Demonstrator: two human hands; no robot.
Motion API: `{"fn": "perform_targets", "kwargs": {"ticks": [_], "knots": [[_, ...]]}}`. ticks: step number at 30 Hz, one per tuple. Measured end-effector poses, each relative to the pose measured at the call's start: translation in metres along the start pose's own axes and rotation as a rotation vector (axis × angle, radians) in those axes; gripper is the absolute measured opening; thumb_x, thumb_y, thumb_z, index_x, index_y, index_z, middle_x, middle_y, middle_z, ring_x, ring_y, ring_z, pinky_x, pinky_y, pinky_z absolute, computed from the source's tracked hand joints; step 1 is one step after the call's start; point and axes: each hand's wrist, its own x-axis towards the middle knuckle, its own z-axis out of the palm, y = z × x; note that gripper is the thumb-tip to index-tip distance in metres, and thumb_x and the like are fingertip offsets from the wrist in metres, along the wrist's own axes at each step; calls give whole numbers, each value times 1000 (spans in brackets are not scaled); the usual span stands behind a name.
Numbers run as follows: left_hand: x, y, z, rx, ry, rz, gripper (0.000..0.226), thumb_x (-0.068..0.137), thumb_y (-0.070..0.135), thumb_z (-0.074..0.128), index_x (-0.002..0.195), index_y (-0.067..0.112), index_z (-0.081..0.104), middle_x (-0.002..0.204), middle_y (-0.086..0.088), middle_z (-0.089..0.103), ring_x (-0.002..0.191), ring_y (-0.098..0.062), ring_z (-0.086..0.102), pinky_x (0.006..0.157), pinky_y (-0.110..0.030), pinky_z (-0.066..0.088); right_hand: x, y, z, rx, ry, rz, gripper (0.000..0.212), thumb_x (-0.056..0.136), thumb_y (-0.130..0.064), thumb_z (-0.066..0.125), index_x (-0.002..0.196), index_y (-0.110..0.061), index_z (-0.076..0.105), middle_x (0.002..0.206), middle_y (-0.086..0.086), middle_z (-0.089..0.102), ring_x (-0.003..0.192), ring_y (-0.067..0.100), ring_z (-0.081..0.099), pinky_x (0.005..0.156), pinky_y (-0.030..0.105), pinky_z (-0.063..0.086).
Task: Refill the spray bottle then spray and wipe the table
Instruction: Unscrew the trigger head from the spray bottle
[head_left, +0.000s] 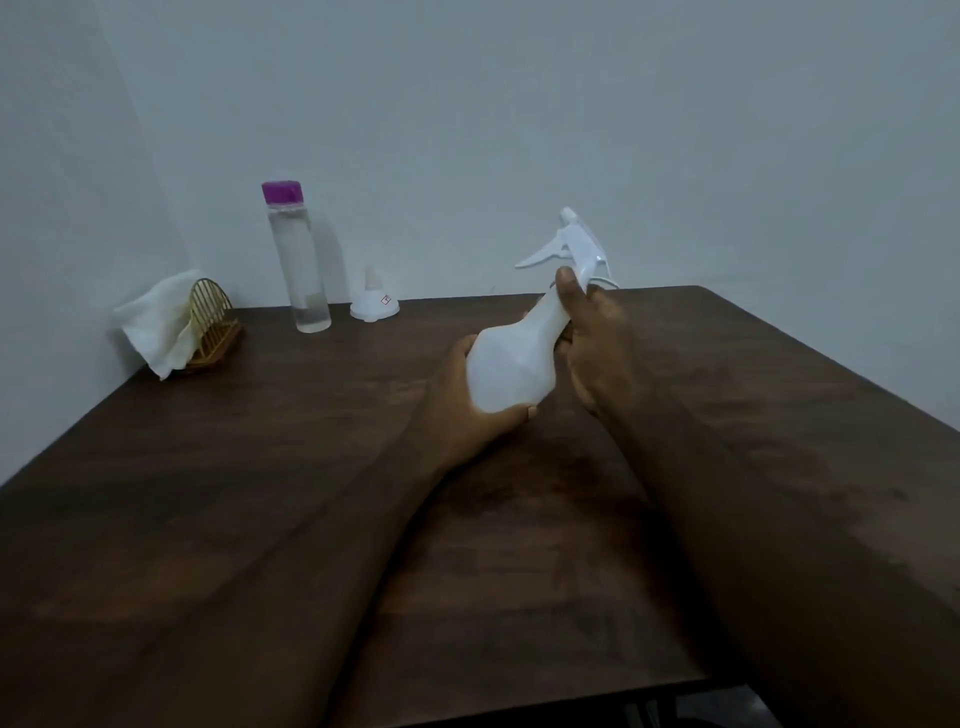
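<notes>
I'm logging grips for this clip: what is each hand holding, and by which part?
Both hold the white translucent plastic spray bottle: the left hand cups its rounded body, and the right hand grips its neck.

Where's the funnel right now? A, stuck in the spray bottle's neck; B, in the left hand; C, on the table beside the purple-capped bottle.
C: the funnel sits wide end down on the table, just right of the purple-capped bottle.
</notes>
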Motion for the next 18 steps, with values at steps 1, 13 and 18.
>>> {"fn": "perform_targets", "kwargs": {"ticks": [1, 13, 18], "knots": [[-1, 2, 0, -1, 5, 11, 89, 68, 41, 85, 138, 32, 30, 129, 20, 43, 112, 8, 43, 87, -7, 33, -1, -3, 2, -73, -9, -33, 29, 89, -36, 68, 93, -7, 65, 82, 6, 64, 79, 19, 64, 71, 36, 54], [-3, 18, 11, 88, 4, -33, 89, 76, 42, 78, 146, 19, 28, 119, 18, 33, 110, 6, 32, 77, 5, 19, -17, -18, 26, -473, -165, -179, 29, 87, -35, 71, 83, -6, 72, 78, 10, 73, 76, 24, 72, 77, 49, 59], [-1, 24, -5, 136, -90, 55, 72, 73, 36, 83, 125, 42, 32, 103, 34, 41, 90, 27, 42, 80, 1, 38, -8, -27, 8, -342, -370, -47, 35, 88, -25, 72, 94, 10, 68, 96, 33, 66, 86, 33, 67, 87, 58, 52]]}}
